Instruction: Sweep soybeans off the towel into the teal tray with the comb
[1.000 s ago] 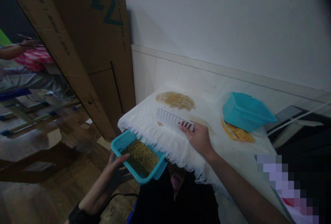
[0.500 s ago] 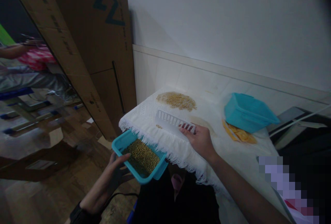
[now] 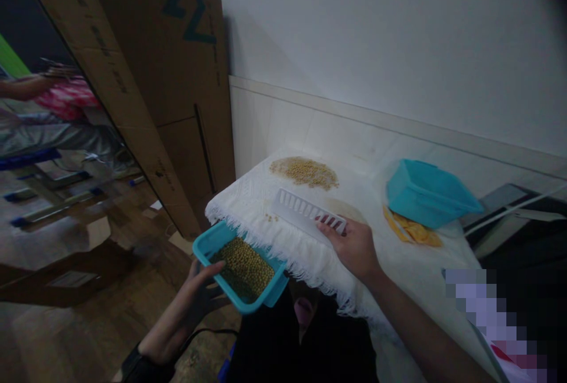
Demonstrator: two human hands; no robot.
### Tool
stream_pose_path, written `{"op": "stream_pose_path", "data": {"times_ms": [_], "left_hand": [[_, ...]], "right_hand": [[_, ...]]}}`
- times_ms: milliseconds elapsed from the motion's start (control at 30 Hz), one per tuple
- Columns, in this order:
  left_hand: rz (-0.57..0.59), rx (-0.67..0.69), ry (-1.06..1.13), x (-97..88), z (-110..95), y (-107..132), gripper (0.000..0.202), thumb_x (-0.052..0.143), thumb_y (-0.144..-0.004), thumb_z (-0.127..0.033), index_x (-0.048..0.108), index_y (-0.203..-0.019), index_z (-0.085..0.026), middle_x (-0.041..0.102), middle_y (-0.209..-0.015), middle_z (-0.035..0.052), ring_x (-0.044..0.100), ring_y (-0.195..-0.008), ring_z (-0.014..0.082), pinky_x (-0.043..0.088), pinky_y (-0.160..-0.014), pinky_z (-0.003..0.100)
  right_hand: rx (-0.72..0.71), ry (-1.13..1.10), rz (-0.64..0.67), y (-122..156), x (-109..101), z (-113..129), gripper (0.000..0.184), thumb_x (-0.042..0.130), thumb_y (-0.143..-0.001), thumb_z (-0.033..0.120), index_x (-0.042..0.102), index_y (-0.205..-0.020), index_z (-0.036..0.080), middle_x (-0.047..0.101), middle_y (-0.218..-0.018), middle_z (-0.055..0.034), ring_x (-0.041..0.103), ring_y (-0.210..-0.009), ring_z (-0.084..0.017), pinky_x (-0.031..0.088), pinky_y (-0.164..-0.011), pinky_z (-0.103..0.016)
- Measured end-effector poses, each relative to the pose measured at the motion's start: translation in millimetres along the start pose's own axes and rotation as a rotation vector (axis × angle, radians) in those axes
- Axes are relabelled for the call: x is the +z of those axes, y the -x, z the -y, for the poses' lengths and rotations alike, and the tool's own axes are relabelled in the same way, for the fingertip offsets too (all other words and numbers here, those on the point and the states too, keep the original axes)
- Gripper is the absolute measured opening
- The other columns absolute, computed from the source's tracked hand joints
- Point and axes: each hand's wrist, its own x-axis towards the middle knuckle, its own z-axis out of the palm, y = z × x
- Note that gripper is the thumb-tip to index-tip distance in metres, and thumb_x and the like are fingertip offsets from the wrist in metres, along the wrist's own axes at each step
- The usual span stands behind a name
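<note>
My left hand (image 3: 199, 291) grips the near-left side of a blue plastic bin (image 3: 244, 307), thumb over its rim. Inside lie many yellowish soybeans (image 3: 250, 265). The bin is held under the fringed edge of a white tablecloth (image 3: 305, 256), which hides part of its far rim. My right hand (image 3: 354, 247) is closed on the right end of a white slotted plastic strip (image 3: 296, 209), whose lower edge rests against the cloth. A few loose beans (image 3: 271, 218) lie left of the strip. Beyond it spreads a pile of soybeans (image 3: 305, 172) on a wet-looking patch.
A second blue bin (image 3: 427, 194) stands tilted on a yellow cloth (image 3: 414, 229) at the table's right. A tall cardboard box (image 3: 177, 88) stands left of the table, and a white wall (image 3: 376, 41) rises behind. Farther left, a person (image 3: 62, 100) sits.
My right hand and the slotted strip have shifted slightly right across the cloth, leaving a few beans to its left. My left hand and the bin have hardly moved.
</note>
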Motion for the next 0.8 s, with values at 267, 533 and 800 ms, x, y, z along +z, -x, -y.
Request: {"op": "stream_pose_path", "data": {"times_ms": [267,533,800], "left_hand": [[0.002,0.013,-0.002,-0.9,1,-3,0.079,0.099,-0.078,-0.031,0.054,-0.142,-0.034,0.078,-0.136,0.0151,0.087,-0.103,0.0362,0.07,-0.099,0.061],[0.014,0.02,0.003,-1.6,1,-2,0.088,0.102,-0.073,-0.033,0.053,-0.146,-0.034,0.081,-0.128,0.0132,0.087,-0.104,0.0386,0.069,-0.1,0.063],[0.012,0.025,0.027,-0.9,3,-2,0.082,0.1,-0.076,-0.03,0.054,-0.144,-0.033,0.081,-0.13,0.015,0.088,-0.099,0.0366,0.07,-0.098,0.061]], "right_hand": [[0.009,-0.005,0.051,8,-4,5,0.033,0.072,-0.092,0.046,0.087,-0.078,0.02,0.079,-0.064,-0.0049,0.071,-0.054,-0.023,0.051,-0.052,-0.029],[-0.003,-0.077,0.049,22,4,17,0.033,0.075,-0.094,0.048,0.09,-0.087,0.02,0.081,-0.067,-0.0049,0.074,-0.056,-0.024,0.056,-0.053,-0.029],[-0.003,-0.069,-0.021,25,3,17,0.029,0.075,-0.096,0.047,0.091,-0.092,0.023,0.086,-0.078,-0.0053,0.08,-0.065,-0.026,0.061,-0.059,-0.03]]}}
